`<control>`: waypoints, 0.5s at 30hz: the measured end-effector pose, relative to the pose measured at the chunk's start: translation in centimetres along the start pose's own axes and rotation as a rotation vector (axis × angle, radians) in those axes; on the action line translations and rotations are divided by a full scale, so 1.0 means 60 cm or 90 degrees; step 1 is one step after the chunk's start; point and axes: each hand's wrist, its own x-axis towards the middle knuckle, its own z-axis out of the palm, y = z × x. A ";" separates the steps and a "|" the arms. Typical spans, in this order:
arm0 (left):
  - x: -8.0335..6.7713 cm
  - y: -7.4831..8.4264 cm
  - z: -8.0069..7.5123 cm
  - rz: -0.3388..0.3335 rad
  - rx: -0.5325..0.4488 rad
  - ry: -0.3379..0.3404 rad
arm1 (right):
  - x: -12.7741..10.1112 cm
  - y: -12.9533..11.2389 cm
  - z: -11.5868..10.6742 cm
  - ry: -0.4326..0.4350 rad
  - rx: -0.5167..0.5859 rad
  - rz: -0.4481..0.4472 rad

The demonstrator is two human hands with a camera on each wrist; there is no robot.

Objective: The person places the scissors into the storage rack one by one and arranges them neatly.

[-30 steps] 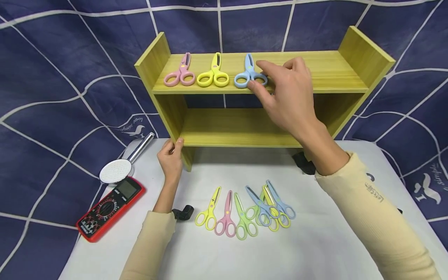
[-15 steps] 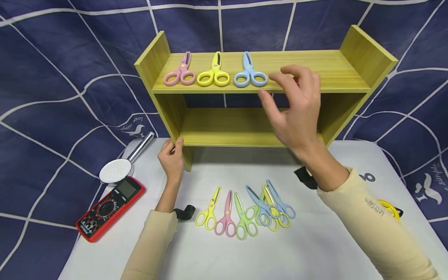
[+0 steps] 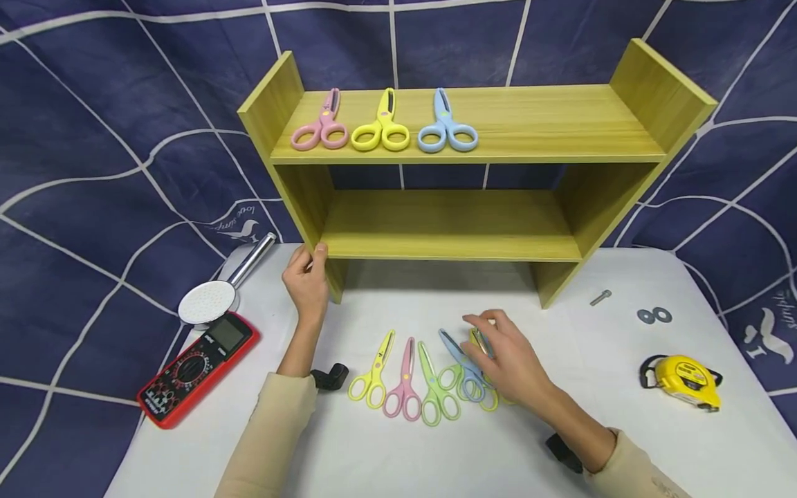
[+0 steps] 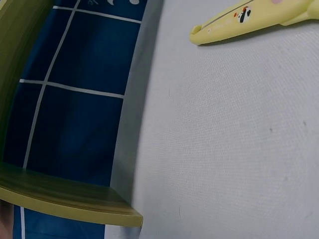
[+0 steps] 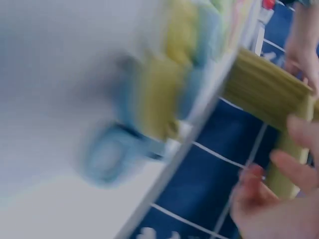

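Note:
My left hand (image 3: 306, 280) grips the lower left side panel of the wooden shelf (image 3: 448, 225), thumb in front. Over the right-hand pile of scissors hovers my right hand (image 3: 507, 353), fingers spread and holding nothing. It partly hides the yellow scissors (image 3: 478, 337) and covers the second blue pair in the head view. Beside it lie blue scissors (image 3: 461, 356) across green ones (image 3: 450, 377). Further left are green (image 3: 436, 384), pink (image 3: 406, 380) and yellow scissors (image 3: 376, 373). Pink (image 3: 322, 124), yellow (image 3: 382, 124) and blue scissors (image 3: 445, 124) lie in a row on the top shelf.
A shower head (image 3: 208, 302) and a red multimeter (image 3: 199, 370) lie at the left. On the right are a bolt (image 3: 600, 297), two washers (image 3: 654, 315) and a yellow tape measure (image 3: 687, 380). The right wrist view is blurred.
My right hand has released the blue scissors on the top shelf and come down to the pile on the table. My left hand stays on the shelf's side.

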 end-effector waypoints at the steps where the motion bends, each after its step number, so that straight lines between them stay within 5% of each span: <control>1: 0.000 0.000 0.000 0.000 0.001 -0.001 | -0.013 0.005 0.005 -0.051 -0.014 0.023; 6: -0.001 0.001 -0.002 0.001 -0.004 0.011 | -0.057 0.014 0.012 -0.203 -0.040 0.025; 15: 0.002 0.003 0.002 0.002 -0.015 0.006 | -0.083 0.011 0.007 -0.252 -0.032 -0.046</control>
